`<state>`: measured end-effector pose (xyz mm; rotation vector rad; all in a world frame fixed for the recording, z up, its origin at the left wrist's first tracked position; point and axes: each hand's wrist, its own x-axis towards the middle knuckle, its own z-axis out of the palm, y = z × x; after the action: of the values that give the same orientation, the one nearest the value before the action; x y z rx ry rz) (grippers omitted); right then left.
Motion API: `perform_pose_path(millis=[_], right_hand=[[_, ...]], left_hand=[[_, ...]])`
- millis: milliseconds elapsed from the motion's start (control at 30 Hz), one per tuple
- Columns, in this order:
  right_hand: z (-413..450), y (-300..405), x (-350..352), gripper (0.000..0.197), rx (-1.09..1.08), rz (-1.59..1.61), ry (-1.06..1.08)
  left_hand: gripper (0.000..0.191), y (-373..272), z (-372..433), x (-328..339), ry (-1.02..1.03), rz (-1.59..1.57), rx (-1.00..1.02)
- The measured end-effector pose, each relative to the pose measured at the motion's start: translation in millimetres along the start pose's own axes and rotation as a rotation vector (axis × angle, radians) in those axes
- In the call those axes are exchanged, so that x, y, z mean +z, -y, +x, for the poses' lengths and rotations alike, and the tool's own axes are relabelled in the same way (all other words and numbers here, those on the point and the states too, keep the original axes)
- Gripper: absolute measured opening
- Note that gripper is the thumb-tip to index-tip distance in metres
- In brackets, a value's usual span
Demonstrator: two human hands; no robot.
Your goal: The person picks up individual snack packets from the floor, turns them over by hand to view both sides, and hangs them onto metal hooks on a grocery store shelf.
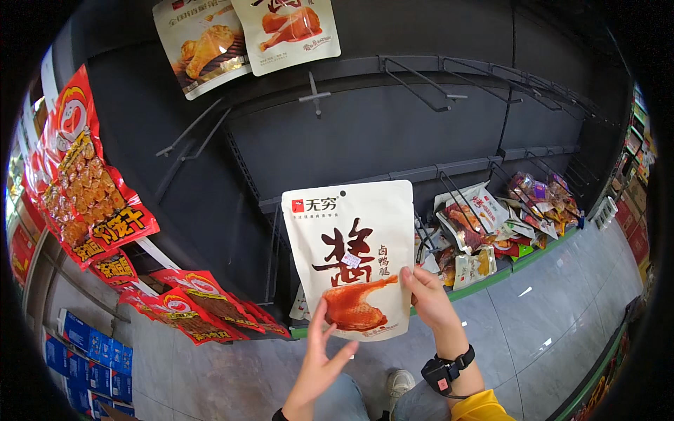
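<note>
A white snack pouch (368,205) is upright before me, its front towards my eyes, with a picture of a cooked duck leg, large dark characters and a small sticker. My right hand (434,302) pinches its right edge, thumb in front and the other fingers mostly hidden behind. My left hand (321,363) is at the pouch's lower left corner, fingertips against its front and thumb spread away below the bottom edge. A similar pouch (292,31) hangs at the top of the view, overlapping another white pouch (210,47) with a grilled drumstick picture.
Bare metal display hooks (421,87) jut from the dark shelf back panel (358,126). Assorted packets (474,221) lie piled on the low shelf at right, some beneath hooks. Red snack packs (95,184) hang at left. Blue boxes (95,358) stand on the grey tiled floor (474,337).
</note>
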<state>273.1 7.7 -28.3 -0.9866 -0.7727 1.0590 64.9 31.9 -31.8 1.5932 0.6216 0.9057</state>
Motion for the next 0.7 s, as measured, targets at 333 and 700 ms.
perform_pose_path(millis=[333,700], right_hand=[[-20,3,34,0.025,0.150,-0.348,0.369],[-12,-12,38,0.032,-0.025,-0.291,0.992]], left_hand=[[0.105,2,5,26,-0.022,0.065,0.134],[0.046,-3,-5,21,-0.434,-0.280,-0.019]])
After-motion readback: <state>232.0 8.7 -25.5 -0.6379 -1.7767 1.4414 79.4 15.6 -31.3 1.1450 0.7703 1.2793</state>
